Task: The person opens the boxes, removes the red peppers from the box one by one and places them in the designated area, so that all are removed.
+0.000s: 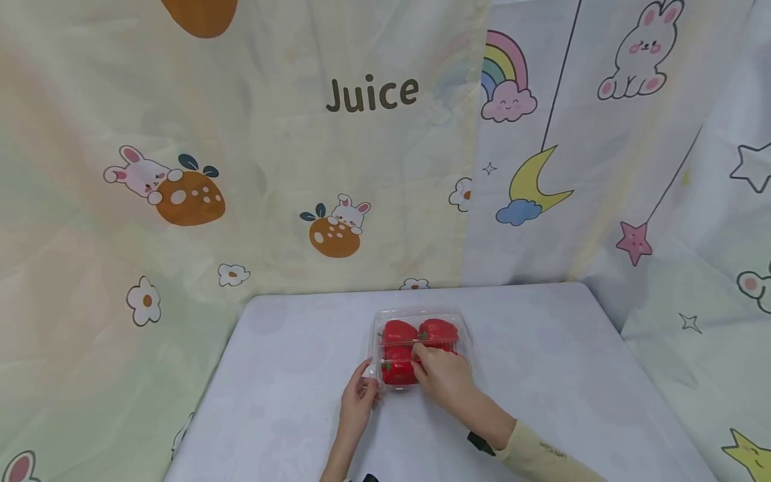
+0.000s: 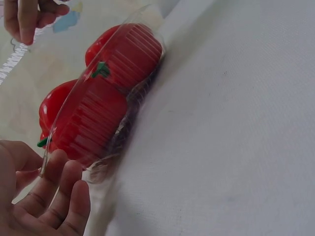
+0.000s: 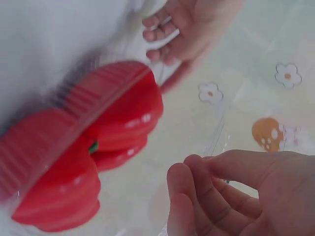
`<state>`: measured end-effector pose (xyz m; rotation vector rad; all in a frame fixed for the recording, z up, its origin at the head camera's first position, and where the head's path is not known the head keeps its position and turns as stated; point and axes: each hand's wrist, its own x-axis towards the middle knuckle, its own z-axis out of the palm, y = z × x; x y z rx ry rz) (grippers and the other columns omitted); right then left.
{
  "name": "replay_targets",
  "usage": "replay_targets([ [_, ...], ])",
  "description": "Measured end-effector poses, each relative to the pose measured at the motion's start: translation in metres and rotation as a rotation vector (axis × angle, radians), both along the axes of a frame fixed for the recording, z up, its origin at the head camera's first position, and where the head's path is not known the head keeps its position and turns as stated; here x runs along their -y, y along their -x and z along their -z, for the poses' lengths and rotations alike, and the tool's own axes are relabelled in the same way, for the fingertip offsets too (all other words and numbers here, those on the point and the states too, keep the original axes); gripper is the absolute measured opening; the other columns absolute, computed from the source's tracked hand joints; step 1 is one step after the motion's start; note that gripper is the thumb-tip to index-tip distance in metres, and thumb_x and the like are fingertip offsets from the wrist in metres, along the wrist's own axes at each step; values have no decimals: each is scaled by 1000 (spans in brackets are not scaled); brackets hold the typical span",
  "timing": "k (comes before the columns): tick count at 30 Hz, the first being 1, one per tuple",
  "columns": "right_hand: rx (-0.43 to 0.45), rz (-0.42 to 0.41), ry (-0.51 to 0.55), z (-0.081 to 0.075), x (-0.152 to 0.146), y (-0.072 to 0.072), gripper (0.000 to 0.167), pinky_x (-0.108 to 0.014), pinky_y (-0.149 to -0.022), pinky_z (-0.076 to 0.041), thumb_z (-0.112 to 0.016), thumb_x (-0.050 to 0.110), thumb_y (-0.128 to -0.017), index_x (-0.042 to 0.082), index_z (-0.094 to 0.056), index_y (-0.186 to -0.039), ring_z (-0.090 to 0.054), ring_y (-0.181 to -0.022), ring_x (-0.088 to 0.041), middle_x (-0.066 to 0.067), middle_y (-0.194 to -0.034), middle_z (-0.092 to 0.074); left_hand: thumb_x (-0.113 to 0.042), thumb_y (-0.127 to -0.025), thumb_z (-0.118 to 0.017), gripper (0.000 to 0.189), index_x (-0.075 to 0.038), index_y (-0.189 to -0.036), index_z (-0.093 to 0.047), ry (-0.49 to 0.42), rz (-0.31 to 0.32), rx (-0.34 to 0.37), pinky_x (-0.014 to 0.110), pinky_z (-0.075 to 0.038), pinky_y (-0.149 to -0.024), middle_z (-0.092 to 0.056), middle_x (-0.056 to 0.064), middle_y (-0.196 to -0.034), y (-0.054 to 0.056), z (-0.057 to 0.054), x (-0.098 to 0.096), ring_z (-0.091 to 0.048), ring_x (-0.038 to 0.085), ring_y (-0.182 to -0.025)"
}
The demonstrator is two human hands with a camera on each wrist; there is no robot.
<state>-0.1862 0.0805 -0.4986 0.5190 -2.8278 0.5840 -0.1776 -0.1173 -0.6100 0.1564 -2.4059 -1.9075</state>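
Observation:
A clear plastic clamshell box (image 1: 373,335) holds several red bell peppers (image 1: 400,373) with green stems. My left hand (image 1: 360,395) is at the box's near left corner, its thumb and fingers on either side of the rim in the left wrist view. Above the peppers, my right hand (image 1: 442,375) pinches the edge of the raised clear lid (image 3: 217,137) between thumb and fingertips. In the left wrist view, ribbed clear plastic (image 2: 14,61) shows beside the right hand. The right hand covers part of the near right pepper in the head view.
The box rests on a table with a white cloth (image 1: 289,375). Behind it hangs a printed curtain (image 1: 271,167) with rabbits, fruit and flowers; more printed cloth (image 1: 680,281) hangs on the right.

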Motion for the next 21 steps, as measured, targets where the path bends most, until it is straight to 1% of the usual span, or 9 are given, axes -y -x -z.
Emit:
replay_targets([
  [2,27,8,18,-4,-5,1,25,-18,-55,-47,-84,22,-81,18,-62,-91,-48,-56,-4,6,-71,-66,-8,-101,-56,48,-9,-148,-46,-2,7,-3,26,-56,-64,-68,15,-92,2,5,2,-69,24,-73],
  [4,58,17,46,-8,-10,3,25,-18,-56,-48,-84,22,-80,17,-63,-93,-49,-56,-4,6,-72,-65,-9,-100,-57,48,-11,-148,-48,-8,14,-7,24,-55,-63,-68,13,-91,3,8,4,-68,19,-71],
  [7,72,33,47,-14,-16,5,27,-19,-56,-51,-84,23,-81,17,-63,-95,-49,-55,-3,8,-70,-64,-11,-100,-59,48,-14,-147,-49,-21,25,-11,24,-56,-64,-67,11,-89,3,8,5,-68,17,-71],
  [11,80,51,35,-21,-23,8,24,-20,-53,-49,-82,22,-83,17,-62,-95,-48,-53,-4,8,-65,-61,-13,-100,-60,48,-16,-147,-50,-26,30,0,24,-56,-65,-67,10,-89,4,7,6,-68,20,-72],
  [15,95,66,43,-27,-30,9,20,-19,-48,-41,-78,19,-86,15,-62,-97,-44,-49,-6,8,-61,-55,-11,-99,-60,49,-16,-147,-49,-26,24,13,24,-56,-65,-68,10,-89,4,6,5,-68,22,-73],
  [17,84,73,49,-30,-34,10,19,-19,-46,-38,-77,17,-86,13,-63,-99,-42,-48,-7,7,-60,-53,-10,-100,-59,49,-16,-147,-49,-20,19,18,25,-57,-65,-68,11,-89,4,6,4,-68,25,-73],
  [21,70,88,57,-33,-42,12,15,-20,-43,-36,-73,11,-88,12,-64,-99,-40,-47,-8,7,-59,-50,-8,-100,-57,50,-13,-149,-46,3,9,30,28,-58,-68,-68,15,-92,4,4,3,-68,34,-77],
])
